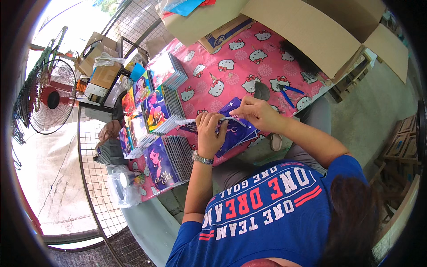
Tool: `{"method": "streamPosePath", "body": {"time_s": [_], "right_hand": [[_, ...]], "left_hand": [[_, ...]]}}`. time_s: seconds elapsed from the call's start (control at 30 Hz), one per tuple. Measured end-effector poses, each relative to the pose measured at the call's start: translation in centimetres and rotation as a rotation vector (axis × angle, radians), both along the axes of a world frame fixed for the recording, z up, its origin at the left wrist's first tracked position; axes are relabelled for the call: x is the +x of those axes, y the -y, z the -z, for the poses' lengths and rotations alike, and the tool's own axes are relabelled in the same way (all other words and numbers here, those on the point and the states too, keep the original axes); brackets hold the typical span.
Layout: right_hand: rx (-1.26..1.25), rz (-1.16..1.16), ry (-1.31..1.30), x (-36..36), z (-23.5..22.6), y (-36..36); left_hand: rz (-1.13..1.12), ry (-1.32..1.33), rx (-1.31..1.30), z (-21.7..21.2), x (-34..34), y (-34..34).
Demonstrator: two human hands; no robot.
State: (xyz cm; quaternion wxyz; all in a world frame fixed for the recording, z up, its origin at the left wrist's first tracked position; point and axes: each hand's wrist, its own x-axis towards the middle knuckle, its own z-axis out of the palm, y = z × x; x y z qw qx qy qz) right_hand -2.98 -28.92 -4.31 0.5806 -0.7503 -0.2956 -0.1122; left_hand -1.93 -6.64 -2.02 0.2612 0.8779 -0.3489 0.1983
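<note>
My left hand is closed around a thin notebook whose pale bound edge points up and to the left. At the other end of that edge, my right hand has its fingers pinched together; whatever is between the fingertips is too small to make out. Purple notebook covers lie fanned beneath both hands at the table's near edge. Just beyond my right hand are a dark grey rounded object and a blue-handled pair of pliers.
Stacks of colourful spiral notebooks stand on the left of the pink patterned tablecloth. A large open cardboard box is at the far right. Clear plastic wrapping sits at the near left corner, and a fan stands farther left.
</note>
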Motion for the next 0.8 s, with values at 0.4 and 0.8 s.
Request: {"method": "streamPosePath", "body": {"time_s": [0.4, 0.8], "right_hand": [[-0.080, 0.151, 0.044, -1.6, -1.4, -0.7], [-0.418, 0.169, -0.224, -2.1, -3.4, -1.1]], "left_hand": [[-0.062, 0.106, 0.071, 0.2, -0.6, 1.3], [0.024, 0.033, 0.130, -0.4, -0.8, 1.4]]}}
